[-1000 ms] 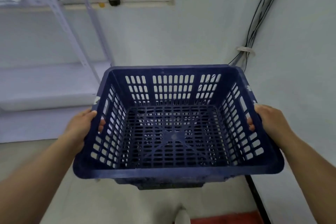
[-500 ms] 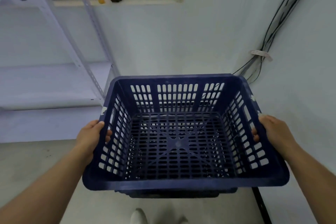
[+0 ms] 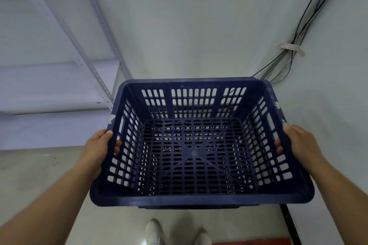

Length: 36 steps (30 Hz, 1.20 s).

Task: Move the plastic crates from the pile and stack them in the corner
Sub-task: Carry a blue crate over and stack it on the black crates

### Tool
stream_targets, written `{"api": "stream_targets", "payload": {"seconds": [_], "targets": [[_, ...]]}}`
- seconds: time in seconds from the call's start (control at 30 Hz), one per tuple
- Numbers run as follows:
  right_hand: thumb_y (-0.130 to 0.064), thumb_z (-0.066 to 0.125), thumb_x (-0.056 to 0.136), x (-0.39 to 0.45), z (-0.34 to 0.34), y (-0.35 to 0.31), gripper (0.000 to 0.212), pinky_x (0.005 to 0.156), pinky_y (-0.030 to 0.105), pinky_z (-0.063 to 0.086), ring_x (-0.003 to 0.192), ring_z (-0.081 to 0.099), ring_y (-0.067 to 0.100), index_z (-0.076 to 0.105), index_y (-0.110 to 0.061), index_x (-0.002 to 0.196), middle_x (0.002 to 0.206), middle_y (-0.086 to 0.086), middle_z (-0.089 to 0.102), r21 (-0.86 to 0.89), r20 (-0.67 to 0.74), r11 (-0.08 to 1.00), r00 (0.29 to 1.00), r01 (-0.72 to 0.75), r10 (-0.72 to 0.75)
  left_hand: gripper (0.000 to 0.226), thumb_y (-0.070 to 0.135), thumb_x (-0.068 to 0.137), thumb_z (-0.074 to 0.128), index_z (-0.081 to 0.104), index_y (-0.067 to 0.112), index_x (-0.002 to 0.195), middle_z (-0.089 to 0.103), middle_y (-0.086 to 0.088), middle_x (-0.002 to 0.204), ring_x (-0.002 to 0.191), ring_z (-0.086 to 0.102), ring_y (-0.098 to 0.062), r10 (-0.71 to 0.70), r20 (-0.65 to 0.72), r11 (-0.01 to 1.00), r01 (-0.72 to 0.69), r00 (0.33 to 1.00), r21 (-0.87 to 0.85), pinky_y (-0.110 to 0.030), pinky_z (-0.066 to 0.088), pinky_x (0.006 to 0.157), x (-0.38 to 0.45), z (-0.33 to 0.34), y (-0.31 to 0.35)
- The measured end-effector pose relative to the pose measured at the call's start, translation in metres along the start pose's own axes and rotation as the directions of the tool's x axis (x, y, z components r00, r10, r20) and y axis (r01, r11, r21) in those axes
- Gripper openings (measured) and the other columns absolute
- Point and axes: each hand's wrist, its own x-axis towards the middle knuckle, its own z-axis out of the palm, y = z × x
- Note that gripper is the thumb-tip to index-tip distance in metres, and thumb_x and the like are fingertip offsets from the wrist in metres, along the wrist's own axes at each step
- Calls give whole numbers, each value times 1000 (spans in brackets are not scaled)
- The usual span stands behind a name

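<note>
A dark blue slotted plastic crate [image 3: 201, 198] fills the middle of the head view, held level above the floor and facing the room's corner. My left hand [image 3: 99, 149] grips its left rim, with fingers hooked through the side slots. My right hand [image 3: 296, 143] grips the right rim the same way. The crate is empty. A darker edge shows just under its near side; what it belongs to I cannot tell.
A grey metal shelf rack [image 3: 59, 85] stands at the left against the back wall. Black cables [image 3: 298, 26] run down the right wall into the corner. My white shoes [image 3: 155, 232] show on the pale floor below, and a red strip [image 3: 249, 242] lies at the bottom right.
The crate has sunk lower in view and come closer to the corner. My shoes have come into sight beneath it. Both hands keep the same grip.
</note>
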Motion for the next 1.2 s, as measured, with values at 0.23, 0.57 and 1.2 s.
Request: {"api": "stream_targets", "payload": {"seconds": [0.23, 0.57, 1.2], "targets": [[-21, 38, 100, 5, 1, 0, 35, 47, 29, 44, 34, 52, 10, 57, 5, 87, 65, 19, 59, 26, 20, 1000, 1000, 4, -5, 24, 21, 100, 36, 57, 9, 100, 59, -16, 83, 69, 51, -28, -3, -9, 1000, 3, 1000, 29, -39, 48, 63, -4, 2, -1], [-19, 38, 99, 0, -7, 2, 34, 48, 32, 43, 49, 53, 29, 58, 6, 88, 68, 19, 61, 13, 21, 1000, 1000, 20, -20, 27, 23, 99, 36, 58, 8, 101, 60, -17, 85, 70, 52, -28, -19, 11, 1000, 18, 1000, 23, -40, 49, 63, -8, -2, -4], [-22, 37, 100, 10, 6, 9, 37, 54, 33, 44, 53, 55, 31, 58, 7, 95, 68, 19, 60, 50, 42, 999, 999, 16, -18, 25, 24, 100, 36, 57, 10, 100, 60, -13, 83, 67, 52, -25, -37, 0, 999, 37, 999, 14, -38, 48, 63, -4, -6, -9]]}}
